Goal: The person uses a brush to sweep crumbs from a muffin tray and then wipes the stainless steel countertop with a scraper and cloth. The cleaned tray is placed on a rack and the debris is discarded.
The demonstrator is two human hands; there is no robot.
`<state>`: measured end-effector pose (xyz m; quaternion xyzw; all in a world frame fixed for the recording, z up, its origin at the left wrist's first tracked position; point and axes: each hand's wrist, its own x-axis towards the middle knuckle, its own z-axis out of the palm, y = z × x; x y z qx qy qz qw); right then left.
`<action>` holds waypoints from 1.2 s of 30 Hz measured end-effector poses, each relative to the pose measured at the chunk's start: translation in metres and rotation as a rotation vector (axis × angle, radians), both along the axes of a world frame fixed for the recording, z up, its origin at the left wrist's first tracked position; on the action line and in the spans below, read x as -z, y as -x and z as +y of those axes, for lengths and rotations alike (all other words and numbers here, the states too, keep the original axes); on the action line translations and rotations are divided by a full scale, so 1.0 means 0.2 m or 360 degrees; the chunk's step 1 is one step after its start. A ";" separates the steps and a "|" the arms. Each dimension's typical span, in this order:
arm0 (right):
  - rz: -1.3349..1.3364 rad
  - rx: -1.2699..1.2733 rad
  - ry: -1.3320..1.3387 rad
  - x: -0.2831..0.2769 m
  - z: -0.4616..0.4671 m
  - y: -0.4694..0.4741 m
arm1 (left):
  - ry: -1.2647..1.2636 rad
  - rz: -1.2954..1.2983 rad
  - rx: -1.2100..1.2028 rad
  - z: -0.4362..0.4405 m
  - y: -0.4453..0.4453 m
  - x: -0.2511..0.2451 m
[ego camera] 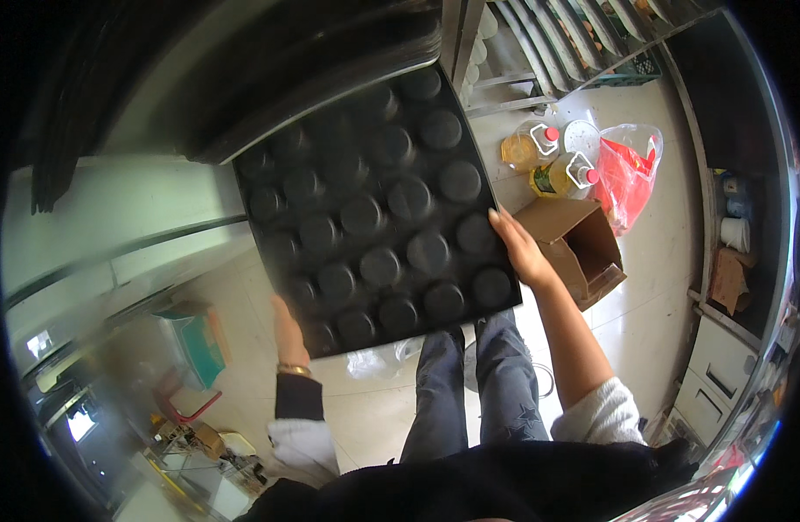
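Observation:
A large black baking tray (380, 215) with rows of round cups is held out in front of my body. My left hand (290, 329) is at its lower left edge, fingers along the side. On the opposite edge, my right hand (521, 251) grips the tray with the thumb near the top face. The tray's far edge meets a stack of dark trays (321, 85), and I cannot tell whether they touch. Most of the fingers are hidden under the tray.
On the floor to the right stand an open cardboard box (570, 245), two oil jugs (563, 176) and a red plastic bag (625, 173). A metal rack (530, 52) is at the upper right. A pale counter (145, 209) lies left, with a red-framed stool (184, 398) below.

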<state>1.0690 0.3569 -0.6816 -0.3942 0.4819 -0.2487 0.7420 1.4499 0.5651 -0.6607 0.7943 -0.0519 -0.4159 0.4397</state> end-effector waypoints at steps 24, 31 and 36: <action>-0.0733 0.0441 -0.0830 -0.08 -0.02 -0.67 | -0.0114 0.0438 0.0322 0.24 -0.52 0.30; -0.0821 0.0408 -0.0607 0.06 -0.55 -0.94 | -0.0080 0.0753 0.0307 0.19 0.14 0.16; -0.0714 0.0298 -0.0446 0.08 -0.80 -1.07 | -0.0120 0.0863 0.0342 0.00 0.44 0.06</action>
